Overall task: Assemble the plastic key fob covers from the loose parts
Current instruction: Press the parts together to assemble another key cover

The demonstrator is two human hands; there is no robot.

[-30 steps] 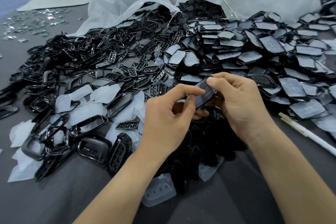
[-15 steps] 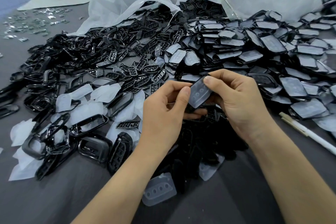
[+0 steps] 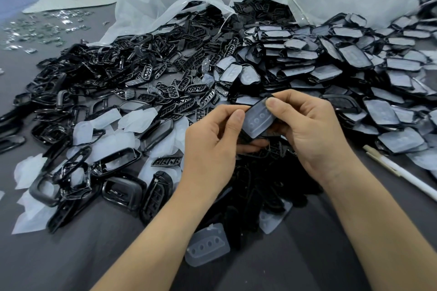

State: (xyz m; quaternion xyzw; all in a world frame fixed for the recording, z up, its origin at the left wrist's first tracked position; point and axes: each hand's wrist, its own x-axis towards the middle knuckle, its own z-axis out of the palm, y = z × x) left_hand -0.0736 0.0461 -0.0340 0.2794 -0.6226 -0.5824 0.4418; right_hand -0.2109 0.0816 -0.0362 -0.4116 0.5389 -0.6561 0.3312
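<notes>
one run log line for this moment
left hand + right hand: both gripping black key fob cover with translucent button pad | above grey table | stage: fitting parts

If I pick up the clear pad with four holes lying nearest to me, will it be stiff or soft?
The clear pad looks thin and translucent like silicone, so probably soft, bendable and light. Lying flat on the table, it should not roll.
</notes>
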